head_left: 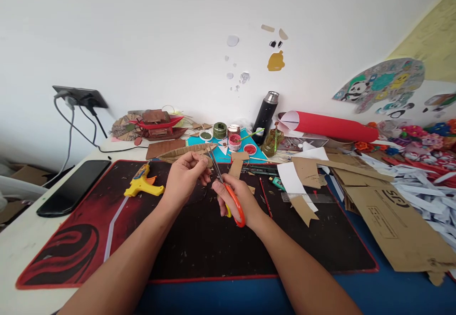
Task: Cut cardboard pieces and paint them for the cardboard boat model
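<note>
My right hand (pixel 237 198) grips scissors (pixel 233 200) with orange and yellow handles. Their blades point away from me, slightly apart. Close to the blades, my left hand (pixel 187 175) is closed in a pinch on a small brown cardboard piece (pixel 207 161), partly hidden by the fingers. Just behind that hand lies a long, curved cardboard strip shape (pixel 188 152). Both hands are raised over the dark desk mat (pixel 210 253).
Left of my hands lies a yellow glue gun (pixel 144 182), with a phone (pixel 73 187) beyond it. Paint jars (pixel 220 129) and a black flask (pixel 266 115) stand at the back. A pencil (pixel 265 197), cardboard scraps (pixel 303 209) and flat cardboard (pixel 395 224) are on the right.
</note>
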Demonstrator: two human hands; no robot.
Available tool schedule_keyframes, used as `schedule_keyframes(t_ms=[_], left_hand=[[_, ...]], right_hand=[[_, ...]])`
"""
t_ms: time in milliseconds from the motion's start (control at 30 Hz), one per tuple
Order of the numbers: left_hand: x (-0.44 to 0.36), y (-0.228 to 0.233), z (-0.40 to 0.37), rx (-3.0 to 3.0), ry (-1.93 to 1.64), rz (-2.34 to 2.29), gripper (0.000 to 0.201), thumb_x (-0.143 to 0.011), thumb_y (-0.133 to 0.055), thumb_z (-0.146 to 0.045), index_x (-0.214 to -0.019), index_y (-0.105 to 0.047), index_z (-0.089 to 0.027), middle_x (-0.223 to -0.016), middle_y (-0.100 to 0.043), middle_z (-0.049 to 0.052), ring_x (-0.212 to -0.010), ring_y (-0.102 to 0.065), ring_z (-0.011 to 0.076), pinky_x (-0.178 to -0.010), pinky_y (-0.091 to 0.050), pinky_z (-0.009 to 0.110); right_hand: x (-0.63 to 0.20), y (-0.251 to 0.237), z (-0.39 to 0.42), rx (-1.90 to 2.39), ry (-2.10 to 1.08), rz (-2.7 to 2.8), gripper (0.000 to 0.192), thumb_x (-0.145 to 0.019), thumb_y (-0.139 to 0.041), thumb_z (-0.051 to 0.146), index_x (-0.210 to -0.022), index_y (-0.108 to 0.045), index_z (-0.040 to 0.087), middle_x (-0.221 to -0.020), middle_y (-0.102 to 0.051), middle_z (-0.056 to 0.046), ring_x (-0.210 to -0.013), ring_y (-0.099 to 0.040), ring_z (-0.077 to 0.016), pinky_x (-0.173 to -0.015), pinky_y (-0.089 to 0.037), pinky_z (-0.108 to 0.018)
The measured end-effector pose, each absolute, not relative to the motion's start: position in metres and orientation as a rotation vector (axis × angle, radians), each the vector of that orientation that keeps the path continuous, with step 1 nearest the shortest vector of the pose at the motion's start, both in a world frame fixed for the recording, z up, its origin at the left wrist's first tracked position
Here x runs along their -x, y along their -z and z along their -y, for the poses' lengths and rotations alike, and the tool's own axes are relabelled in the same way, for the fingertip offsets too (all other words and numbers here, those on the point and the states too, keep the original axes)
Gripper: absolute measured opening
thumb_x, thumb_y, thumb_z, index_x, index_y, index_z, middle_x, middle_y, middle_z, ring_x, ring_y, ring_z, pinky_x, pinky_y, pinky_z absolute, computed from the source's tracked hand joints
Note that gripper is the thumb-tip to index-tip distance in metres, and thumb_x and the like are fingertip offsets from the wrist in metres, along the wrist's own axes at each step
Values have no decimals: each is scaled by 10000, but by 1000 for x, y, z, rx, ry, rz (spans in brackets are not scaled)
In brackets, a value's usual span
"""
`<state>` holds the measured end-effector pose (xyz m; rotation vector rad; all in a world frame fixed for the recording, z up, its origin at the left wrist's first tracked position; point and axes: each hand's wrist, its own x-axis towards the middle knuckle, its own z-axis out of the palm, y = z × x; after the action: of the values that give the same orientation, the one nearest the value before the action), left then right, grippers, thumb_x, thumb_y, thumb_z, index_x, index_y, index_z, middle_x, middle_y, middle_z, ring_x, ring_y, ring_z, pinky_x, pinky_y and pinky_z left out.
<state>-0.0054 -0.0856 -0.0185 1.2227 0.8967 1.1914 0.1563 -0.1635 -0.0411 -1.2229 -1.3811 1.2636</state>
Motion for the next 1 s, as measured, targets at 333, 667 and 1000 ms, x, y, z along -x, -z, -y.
schedule_keyframes(t_ms=[333, 667, 1000], left_hand=[[5, 18, 86, -1228, -1176, -906, 393, -744, -905, -471, -782, -614, -210, -615, -718, -4, -449, -638, 133, -434, -511, 226], [4, 16, 86, -1223, -1161, -920, 419, -722, -906, -490, -766, -593, -215, -604, -713, -4, -433, -618, 126, -425, -490, 223], [4, 17, 84, -1233, -1138, -915, 393, -727, -884, -472, -762, -586, -218, -603, -701, -7, -439, -620, 128, -429, -487, 225]], right_hand=[[-157, 46, 163, 1226, -1253, 1389, 455, -1049, -658, 666, -906, -572, 243, -584, -598, 82, -412, -607, -127, -432, -459, -219], [-160, 46, 164, 1282, -1212, 1438, 429, -1072, -650, 633, -905, -578, 244, -520, -569, 94, -389, -586, -127, -437, -432, -221], [-158, 46, 163, 1362, -1214, 1399, 462, -1029, -690, 665, -844, -566, 260, -505, -526, 89, -327, -529, -134, -337, -354, -233]])
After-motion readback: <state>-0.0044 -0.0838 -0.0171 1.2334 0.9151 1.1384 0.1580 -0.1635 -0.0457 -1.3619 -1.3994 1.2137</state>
